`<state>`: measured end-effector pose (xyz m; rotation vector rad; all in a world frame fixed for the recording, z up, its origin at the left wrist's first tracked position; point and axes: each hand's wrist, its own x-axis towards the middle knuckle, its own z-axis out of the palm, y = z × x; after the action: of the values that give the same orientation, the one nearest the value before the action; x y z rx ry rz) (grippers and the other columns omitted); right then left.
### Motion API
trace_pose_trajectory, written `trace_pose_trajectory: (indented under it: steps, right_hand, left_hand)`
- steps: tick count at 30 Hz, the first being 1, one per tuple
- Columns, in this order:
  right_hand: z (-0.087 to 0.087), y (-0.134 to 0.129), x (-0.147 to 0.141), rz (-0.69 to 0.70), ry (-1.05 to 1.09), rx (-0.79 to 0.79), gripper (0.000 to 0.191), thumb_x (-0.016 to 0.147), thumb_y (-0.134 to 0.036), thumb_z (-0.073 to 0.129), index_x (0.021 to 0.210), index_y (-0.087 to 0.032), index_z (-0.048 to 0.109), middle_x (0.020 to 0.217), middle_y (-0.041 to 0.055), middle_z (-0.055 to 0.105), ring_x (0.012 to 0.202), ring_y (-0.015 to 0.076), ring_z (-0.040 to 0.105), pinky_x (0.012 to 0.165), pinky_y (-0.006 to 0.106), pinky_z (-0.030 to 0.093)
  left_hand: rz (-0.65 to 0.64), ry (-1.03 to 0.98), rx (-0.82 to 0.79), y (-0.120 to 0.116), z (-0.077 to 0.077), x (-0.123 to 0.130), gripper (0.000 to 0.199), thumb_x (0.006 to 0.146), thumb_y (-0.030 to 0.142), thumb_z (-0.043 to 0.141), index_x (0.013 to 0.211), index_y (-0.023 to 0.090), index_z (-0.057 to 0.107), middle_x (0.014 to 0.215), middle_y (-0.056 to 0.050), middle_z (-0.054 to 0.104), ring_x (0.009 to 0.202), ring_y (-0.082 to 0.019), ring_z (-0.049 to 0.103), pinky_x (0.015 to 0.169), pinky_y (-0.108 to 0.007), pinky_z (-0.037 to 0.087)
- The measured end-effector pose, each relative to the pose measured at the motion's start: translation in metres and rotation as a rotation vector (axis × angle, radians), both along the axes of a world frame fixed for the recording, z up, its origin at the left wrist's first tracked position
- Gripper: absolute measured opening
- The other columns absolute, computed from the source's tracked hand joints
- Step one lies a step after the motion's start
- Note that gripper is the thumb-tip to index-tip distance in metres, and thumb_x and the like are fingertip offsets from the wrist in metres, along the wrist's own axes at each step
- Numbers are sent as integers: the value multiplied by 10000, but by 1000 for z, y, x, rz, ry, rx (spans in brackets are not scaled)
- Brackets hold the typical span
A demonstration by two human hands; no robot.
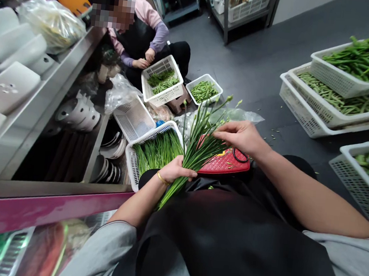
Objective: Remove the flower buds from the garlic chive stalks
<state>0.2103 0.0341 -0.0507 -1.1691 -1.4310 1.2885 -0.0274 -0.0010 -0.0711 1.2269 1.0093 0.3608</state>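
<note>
A bunch of long green flowering chives (199, 152) with small pale buds is wrapped in my left hand (176, 171), its cut ends pointing down towards my apron. My right hand (242, 137) is at the upper right side of the bunch, thumb and forefinger pinched on a chive there; the exact spot is partly hidden among the stems. Just left of the bunch stands a white basket (130, 161) filled with more green chives (160, 151). Under my right hand lies a red quilted item (224, 164) with bits of stem on it.
Opposite me a person (143, 32) handles greens over a white basket (164, 96). A small basket of cut beans (204, 92) sits nearby. Stacked baskets of green vegetables (336, 75) stand on the right. A metal shelf with dishes (80, 63) runs along the left.
</note>
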Motion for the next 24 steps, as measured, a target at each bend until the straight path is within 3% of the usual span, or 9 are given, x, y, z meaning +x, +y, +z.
trace_pose_trajectory:
  steps: [6,9,11,12,14,16,18,21,24]
  right_hand:
    - [22,7,15,-98,-60,89,227,703,-349,694,783,-137,704,526,-24,524,466,78,424,459,239,328]
    - [35,-15,23,-336,23,238,174,761,-324,673,862,-182,683,557,-28,522,467,88,430,466,253,345]
    - [34,-39,28,-434,123,358,126,823,-326,633,773,-212,649,556,-26,505,473,93,431,482,261,364]
    - [28,-49,29,-383,138,380,179,836,-338,627,706,-216,626,546,-21,500,480,99,439,489,264,374]
    - [8,-58,26,-7,17,272,213,780,-398,688,684,-212,649,598,8,582,540,129,533,529,278,437]
    - [-13,-50,12,192,-86,98,421,612,-500,794,891,-201,692,825,61,689,752,206,644,696,350,528]
    - [-22,-31,-10,292,-9,21,634,521,-586,805,997,-189,670,983,94,695,947,262,648,863,423,519]
    - [-8,-6,-47,346,258,-2,575,557,-609,771,944,-201,650,935,64,691,959,245,642,897,413,504]
    - [13,-1,-78,341,429,-108,497,523,-518,814,854,-206,614,714,-1,644,690,180,626,694,342,522]
  left_hand:
    - [-16,-9,-21,-3,-5,-1,351,533,356,832,564,92,602,483,-16,577,439,-94,503,474,-223,392]
    - [67,-7,5,-2,-6,-4,355,538,359,832,548,95,595,476,-17,576,432,-93,497,467,-222,382]
    - [156,-55,38,2,-5,-6,379,528,382,835,543,102,581,469,-13,569,428,-97,496,464,-229,383]
    - [200,-97,53,4,-4,-5,393,517,396,839,553,105,578,468,-9,564,426,-99,494,463,-233,384]
    - [263,-196,66,10,-1,-2,427,490,417,850,592,109,573,469,1,553,424,-99,488,460,-237,380]
    - [272,-284,65,13,-1,4,454,484,425,857,646,113,570,473,11,543,418,-95,480,452,-233,371]
    - [225,-337,61,13,-3,13,467,493,418,860,700,114,571,490,15,547,417,-95,480,448,-230,370]
    - [139,-334,80,7,-12,23,471,519,401,859,775,120,581,559,13,573,458,-107,512,478,-242,412]
    - [105,-228,177,0,-19,23,409,570,392,842,761,125,597,611,0,591,541,-125,545,546,-263,456]
